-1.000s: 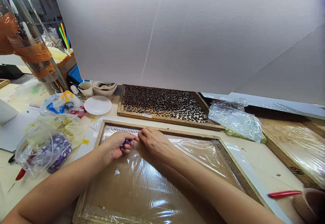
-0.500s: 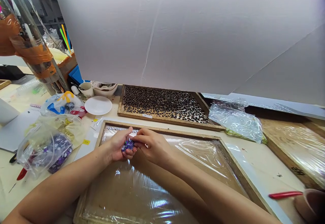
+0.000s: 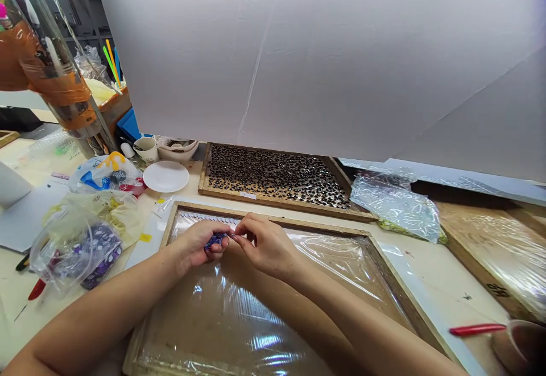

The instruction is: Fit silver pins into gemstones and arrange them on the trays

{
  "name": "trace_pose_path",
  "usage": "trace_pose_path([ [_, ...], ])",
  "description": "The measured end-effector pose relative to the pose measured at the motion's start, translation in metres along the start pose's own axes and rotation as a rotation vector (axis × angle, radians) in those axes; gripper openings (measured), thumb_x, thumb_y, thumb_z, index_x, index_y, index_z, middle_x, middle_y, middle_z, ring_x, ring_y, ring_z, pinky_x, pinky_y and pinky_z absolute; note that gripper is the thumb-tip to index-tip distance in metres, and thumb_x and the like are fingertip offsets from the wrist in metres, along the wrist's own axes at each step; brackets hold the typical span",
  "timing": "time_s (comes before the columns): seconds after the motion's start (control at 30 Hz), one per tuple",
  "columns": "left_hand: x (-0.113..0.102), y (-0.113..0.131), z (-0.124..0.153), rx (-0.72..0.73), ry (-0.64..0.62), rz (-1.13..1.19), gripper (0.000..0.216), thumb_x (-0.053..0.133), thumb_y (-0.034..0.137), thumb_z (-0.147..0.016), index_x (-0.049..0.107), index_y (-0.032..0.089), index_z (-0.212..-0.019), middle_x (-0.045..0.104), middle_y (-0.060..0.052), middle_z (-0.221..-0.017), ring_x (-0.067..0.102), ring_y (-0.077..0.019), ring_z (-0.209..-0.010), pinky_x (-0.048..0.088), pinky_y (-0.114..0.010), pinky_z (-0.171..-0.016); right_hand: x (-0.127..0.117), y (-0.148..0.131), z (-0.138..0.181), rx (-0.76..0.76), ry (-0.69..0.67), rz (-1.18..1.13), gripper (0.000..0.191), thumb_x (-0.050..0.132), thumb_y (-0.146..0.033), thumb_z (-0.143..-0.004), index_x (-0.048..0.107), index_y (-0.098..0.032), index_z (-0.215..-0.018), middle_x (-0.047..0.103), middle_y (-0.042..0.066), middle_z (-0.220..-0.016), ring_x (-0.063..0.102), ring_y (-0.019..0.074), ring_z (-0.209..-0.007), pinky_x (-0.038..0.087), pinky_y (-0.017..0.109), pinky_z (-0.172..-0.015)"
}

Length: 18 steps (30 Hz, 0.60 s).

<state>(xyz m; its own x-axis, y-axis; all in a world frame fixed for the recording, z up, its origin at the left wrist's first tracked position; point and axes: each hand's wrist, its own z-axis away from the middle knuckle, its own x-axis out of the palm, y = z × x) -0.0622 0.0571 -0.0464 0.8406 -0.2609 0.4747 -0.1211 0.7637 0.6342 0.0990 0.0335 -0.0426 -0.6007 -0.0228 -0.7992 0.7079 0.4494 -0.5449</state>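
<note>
My left hand (image 3: 200,244) is curled around a small heap of purple gems (image 3: 215,240) over the near wooden tray (image 3: 273,220), which is lined with clear film. My right hand (image 3: 264,243) pinches at the heap with thumb and forefinger, fingertips touching the left hand. A short row of small gems (image 3: 205,217) lies along the tray's far left edge, just beyond both hands. What the right fingertips hold is too small to see.
A second wooden tray (image 3: 205,178) full of dark gems lies behind. Left: plastic bags of purple gems (image 3: 81,248), a white plate (image 3: 166,176), cups and bowls. Right: a crumpled clear bag (image 3: 394,202), another film-covered tray (image 3: 495,239), a red tool (image 3: 476,329). A white board (image 3: 324,52) hangs overhead.
The left hand opened to show the gems half a second ago and has curled shut again. The right hand moved from the tray's edge to the heap and pinches there.
</note>
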Motion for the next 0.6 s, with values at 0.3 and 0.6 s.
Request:
trace_pose_path([
  [0.3,0.007,-0.002,0.006,0.130,0.038,-0.137,0.018,0.064,0.025,-0.068,0.052,0.013,-0.062,0.046,0.005,-0.048,0.027,-0.0002,-0.036,0.010,-0.017,-0.039,0.005,-0.002,0.007,-0.127,0.060,0.331,0.021,0.045,-0.022,-0.088,0.061,-0.015,-0.077,0.058,0.005,-0.077,0.052,0.0130,-0.062,0.033,0.025,-0.053],
  [0.6,0.003,0.001,0.005,0.094,0.015,-0.052,0.014,0.062,0.024,-0.065,0.055,0.012,-0.065,0.044,0.005,-0.050,0.024,-0.0001,-0.038,0.010,-0.018,-0.041,0.010,-0.001,0.007,-0.067,0.176,-0.047,0.011,0.050,-0.015,-0.082,0.061,-0.018,-0.082,0.059,0.003,-0.079,0.055,0.0126,-0.067,0.042,0.023,-0.060],
])
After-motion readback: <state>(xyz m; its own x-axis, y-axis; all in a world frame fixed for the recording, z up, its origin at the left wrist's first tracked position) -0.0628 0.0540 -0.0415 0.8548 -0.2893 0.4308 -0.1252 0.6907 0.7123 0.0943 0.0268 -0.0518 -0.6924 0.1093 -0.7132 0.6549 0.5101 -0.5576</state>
